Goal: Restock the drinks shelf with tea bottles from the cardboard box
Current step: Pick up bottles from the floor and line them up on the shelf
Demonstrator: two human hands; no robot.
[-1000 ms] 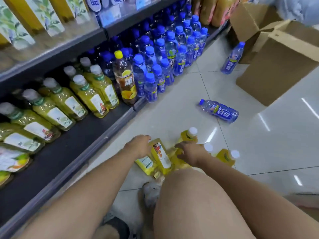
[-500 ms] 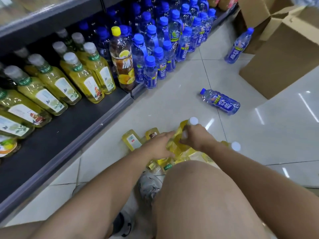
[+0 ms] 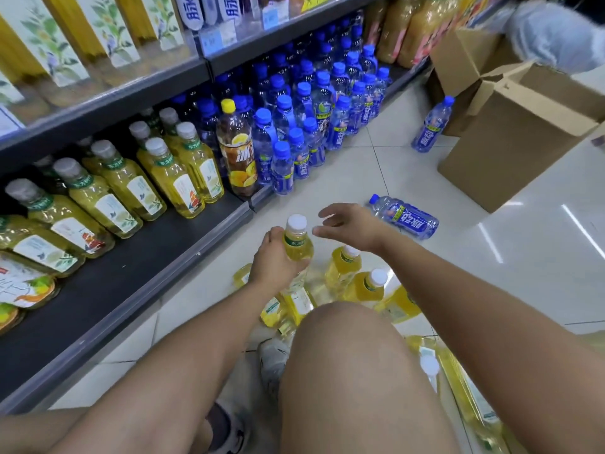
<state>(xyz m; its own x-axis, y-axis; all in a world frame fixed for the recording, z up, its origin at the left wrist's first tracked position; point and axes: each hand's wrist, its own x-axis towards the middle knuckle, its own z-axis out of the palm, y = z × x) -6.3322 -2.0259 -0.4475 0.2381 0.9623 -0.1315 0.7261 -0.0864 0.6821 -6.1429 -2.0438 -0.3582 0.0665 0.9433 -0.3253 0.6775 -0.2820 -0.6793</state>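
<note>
My left hand (image 3: 273,262) is shut around a yellow tea bottle (image 3: 296,244) with a white cap, held upright above the floor. My right hand (image 3: 352,226) hovers just right of the cap, fingers spread, holding nothing. Below my hands, several more yellow tea bottles (image 3: 343,267) lie and stand in a cluster on the tiles, partly hidden by my knee. Rows of the same tea bottles (image 3: 170,175) stand on the dark bottom shelf (image 3: 131,280) at the left, with bare shelf in front of them. An open cardboard box (image 3: 510,139) stands at the far right.
Blue-capped water bottles (image 3: 294,126) fill the shelf further along, with one brown lemon-tea bottle (image 3: 237,155) beside them. One blue bottle (image 3: 406,217) lies on the floor, another (image 3: 430,127) stands by the box. A second box (image 3: 465,63) sits behind.
My left hand has lifted one tea bottle up out of the floor cluster. My right hand has let go of the bottles and opened beside the cap.
</note>
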